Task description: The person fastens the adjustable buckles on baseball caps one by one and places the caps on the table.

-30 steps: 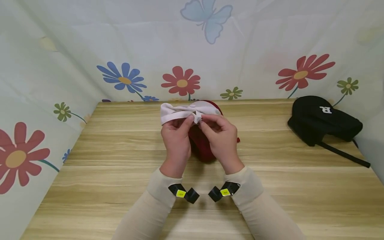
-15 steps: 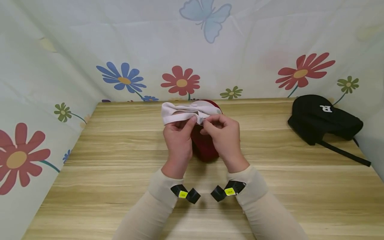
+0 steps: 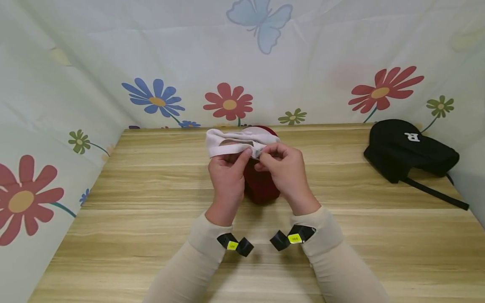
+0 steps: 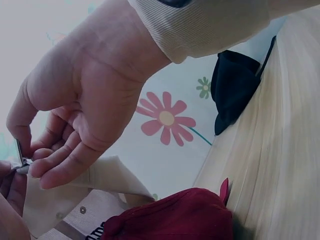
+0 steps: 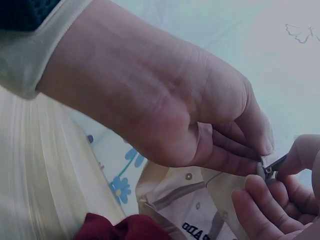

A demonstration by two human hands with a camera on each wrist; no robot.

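A baseball cap with a whitish crown (image 3: 217, 138) and a dark red brim (image 3: 261, 187) is held near the table's far side, its rear opening toward me. Its strap (image 3: 227, 150) runs across that opening to a small metal buckle (image 5: 270, 169). My left hand (image 3: 228, 179) pinches the strap at the buckle between thumb and fingers. Right beside it, my right hand (image 3: 291, 173) pinches the strap end, thumb against curled fingers. Dark lettering (image 5: 196, 231) and eyelets show on the crown in the right wrist view. The fingertips partly hide the buckle.
A black cap (image 3: 395, 147) with a white letter R lies at the table's right, its long strap (image 3: 435, 193) trailing toward the right edge. A flower-printed curtain (image 3: 318, 54) hangs behind the wooden table (image 3: 144, 235) and along its sides.
Both hands and the cap have shifted slightly right. My right hand has drawn a little away from the left, and more of the buckle area shows between them.
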